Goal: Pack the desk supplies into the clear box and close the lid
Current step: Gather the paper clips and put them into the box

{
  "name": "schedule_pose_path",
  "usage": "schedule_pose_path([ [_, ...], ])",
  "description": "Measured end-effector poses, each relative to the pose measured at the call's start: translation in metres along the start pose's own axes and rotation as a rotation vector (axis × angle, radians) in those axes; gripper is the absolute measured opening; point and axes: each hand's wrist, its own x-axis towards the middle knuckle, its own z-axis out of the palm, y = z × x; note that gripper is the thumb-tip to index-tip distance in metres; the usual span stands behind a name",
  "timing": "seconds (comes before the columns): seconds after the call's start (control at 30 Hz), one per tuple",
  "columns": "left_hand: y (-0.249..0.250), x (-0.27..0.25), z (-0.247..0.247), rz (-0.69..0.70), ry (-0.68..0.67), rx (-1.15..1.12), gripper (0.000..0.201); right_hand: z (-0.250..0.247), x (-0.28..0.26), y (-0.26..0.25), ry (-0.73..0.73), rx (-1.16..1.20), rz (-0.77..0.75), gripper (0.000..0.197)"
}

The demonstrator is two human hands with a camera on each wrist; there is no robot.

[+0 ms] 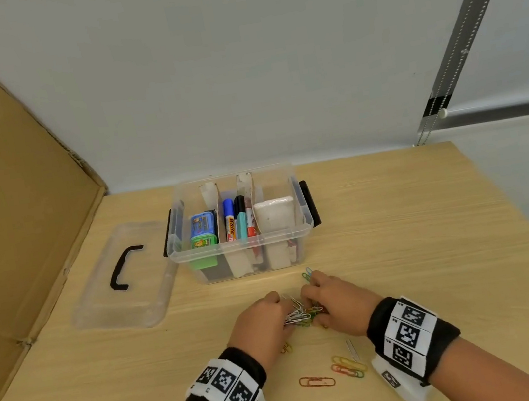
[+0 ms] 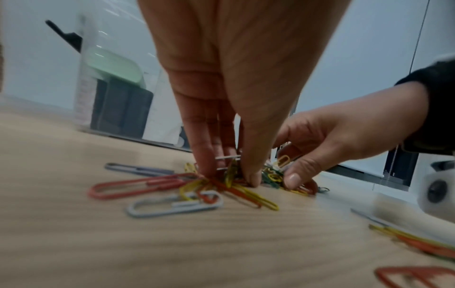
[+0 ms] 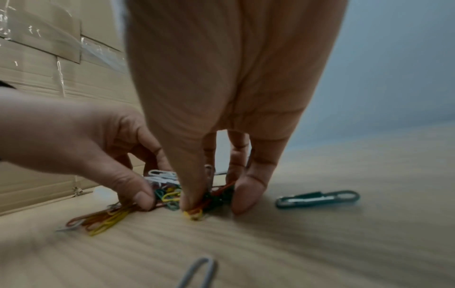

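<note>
A heap of coloured paper clips (image 1: 301, 315) lies on the wooden desk in front of the clear box (image 1: 195, 252). My left hand (image 1: 288, 312) pinches the heap from the left, thumb and fingers curled down onto the clips (image 2: 138, 187). My right hand (image 1: 310, 300) pinches it from the right, fingertips (image 3: 246, 198) on the desk around the clips (image 3: 110, 220). The open box holds blue and green cases, several markers (image 1: 236, 218) and a white pack (image 1: 274, 214) in separate compartments. Its clear lid (image 1: 119, 278) with a black handle lies flat to the left of the box.
More loose clips lie near my wrists: an orange one (image 1: 316, 381), a yellow and red bunch (image 1: 348, 365), a white one (image 1: 352, 349), and two by the box (image 1: 307, 275). A cardboard sheet (image 1: 14, 205) stands along the desk's left edge. A wall stands behind.
</note>
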Motion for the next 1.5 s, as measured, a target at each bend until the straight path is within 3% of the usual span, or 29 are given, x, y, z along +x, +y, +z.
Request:
schedule_pose_path([
  [0.23, -0.017, -0.006, -0.002, -0.035, 0.07, -0.115, 0.021, 0.004, -0.002, -0.006, 0.122, -0.023, 0.013, 0.022],
  [0.4, -0.031, -0.016, -0.009, -0.062, 0.179, -0.237, 0.015, -0.015, -0.01, 0.002, 0.208, 0.28, 0.098, 0.004],
  [0.53, -0.039, -0.022, -0.019, -0.073, 0.263, -0.354, 0.013, -0.047, -0.021, 0.001, 0.224, 0.578, 0.168, 0.008],
  [0.87, -0.045, -0.032, -0.022, -0.084, 0.321, -0.47, 0.012, -0.151, -0.01, -0.025, 0.345, 0.868, -0.014, 0.007],
  [1.2, -0.048, -0.037, -0.024, -0.118, 0.337, -0.521, 0.009, -0.187, 0.031, -0.039, 0.365, 0.739, 0.029, 0.001],
  [1.33, -0.05, -0.037, -0.025, -0.125, 0.336, -0.528, 0.008, -0.179, 0.047, -0.041, 0.31, 0.443, 0.105, 0.006],
  [1.5, -0.05, -0.037, -0.024, -0.12, 0.34, -0.525, 0.01, -0.152, 0.068, -0.05, 0.079, -0.031, 0.128, 0.025],
])
